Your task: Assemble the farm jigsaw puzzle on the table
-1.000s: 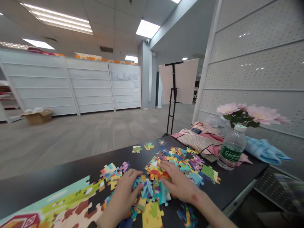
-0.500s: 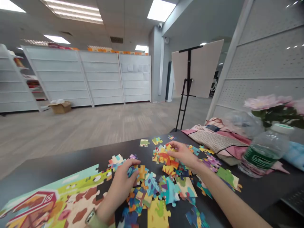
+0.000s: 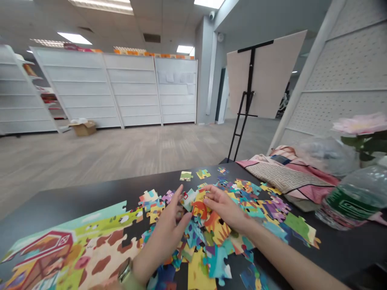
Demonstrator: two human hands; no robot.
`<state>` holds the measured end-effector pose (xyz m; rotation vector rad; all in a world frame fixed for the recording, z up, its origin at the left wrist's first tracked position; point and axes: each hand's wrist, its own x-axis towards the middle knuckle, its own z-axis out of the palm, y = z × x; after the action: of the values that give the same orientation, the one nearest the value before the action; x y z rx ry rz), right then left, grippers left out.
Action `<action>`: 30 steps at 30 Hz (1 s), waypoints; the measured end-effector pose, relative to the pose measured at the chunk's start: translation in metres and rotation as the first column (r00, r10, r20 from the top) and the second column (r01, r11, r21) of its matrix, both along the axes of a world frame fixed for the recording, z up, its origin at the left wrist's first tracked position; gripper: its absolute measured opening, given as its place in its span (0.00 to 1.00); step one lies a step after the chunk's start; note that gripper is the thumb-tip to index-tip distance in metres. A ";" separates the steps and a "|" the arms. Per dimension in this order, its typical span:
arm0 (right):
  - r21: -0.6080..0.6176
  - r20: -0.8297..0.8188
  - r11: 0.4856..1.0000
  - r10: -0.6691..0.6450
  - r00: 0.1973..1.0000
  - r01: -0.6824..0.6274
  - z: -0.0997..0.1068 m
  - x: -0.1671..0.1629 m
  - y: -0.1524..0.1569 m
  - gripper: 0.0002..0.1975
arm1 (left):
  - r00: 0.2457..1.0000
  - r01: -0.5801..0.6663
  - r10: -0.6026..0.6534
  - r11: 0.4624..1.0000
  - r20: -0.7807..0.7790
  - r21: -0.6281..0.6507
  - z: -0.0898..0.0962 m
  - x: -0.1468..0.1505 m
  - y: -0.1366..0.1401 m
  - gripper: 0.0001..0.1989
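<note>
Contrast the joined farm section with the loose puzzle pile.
The farm section lies flat, its pieces interlocked; the loose pile is jumbled and overlapping. The farm section shows a cow and barn; the loose pile forms no whole picture. Both lie on the dark table.

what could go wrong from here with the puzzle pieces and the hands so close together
The two green pieces lie near the far edge of the table, so a stray nudge might send them off. The left wrist is close to the joined cow section and could shift it. The left hand and right hand are over a crowded pile, where pieces may get buried.
</note>
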<state>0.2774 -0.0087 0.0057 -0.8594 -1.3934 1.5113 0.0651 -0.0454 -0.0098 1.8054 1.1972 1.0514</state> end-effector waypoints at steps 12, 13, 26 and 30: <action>-0.056 0.039 0.975 -0.215 0.976 0.217 0.005 0.014 0.009 0.28 | 0.993 -0.103 0.106 0.993 -0.059 0.054 0.011 -0.019 0.003 0.17; -0.054 0.047 0.975 -0.215 0.976 0.217 0.003 0.013 0.009 0.27 | 0.991 -0.100 0.105 0.993 -0.077 0.067 0.011 -0.019 0.002 0.17; -0.102 0.040 0.981 -0.163 0.986 0.166 -0.002 0.012 0.008 0.21 | 0.984 -0.163 0.169 0.982 -0.062 0.090 0.013 -0.027 0.005 0.13; -0.120 0.035 0.985 -0.123 0.992 0.126 0.001 0.008 0.004 0.21 | 0.971 -0.158 0.183 0.974 -0.155 0.166 0.018 -0.026 0.002 0.12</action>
<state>0.2857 -0.0046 0.0069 -1.0274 -1.2521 1.5054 0.0395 -0.0434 0.0080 1.9691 1.4299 1.1306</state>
